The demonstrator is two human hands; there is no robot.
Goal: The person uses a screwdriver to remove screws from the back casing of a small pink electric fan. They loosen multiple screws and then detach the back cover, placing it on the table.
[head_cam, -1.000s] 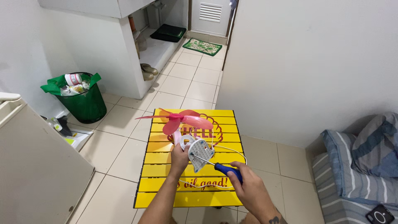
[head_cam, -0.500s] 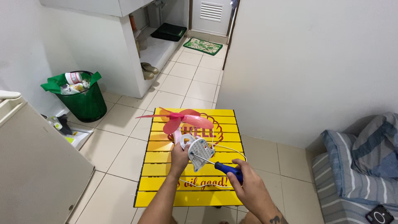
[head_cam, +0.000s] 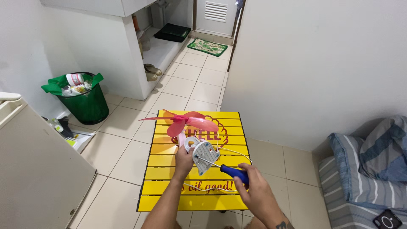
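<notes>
fan blades (head_cam: 182, 121) ahead — white cord (head_cam: 237, 153) rightward

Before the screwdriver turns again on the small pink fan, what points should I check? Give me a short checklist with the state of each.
1. Left hand grips the fan base: ok.
2. Right hand has a full grip on the blue handle of the screwdriver: ok.
3. Screwdriver tip seated in a screw on the base: cannot tell, too small to see.
4. Pink blades clear of both hands: ok.
5. White cord away from the screwdriver shaft: ok, it loops on the yellow table beside it.
6. Cord unplugged: cannot tell, its end is not visible.
</notes>
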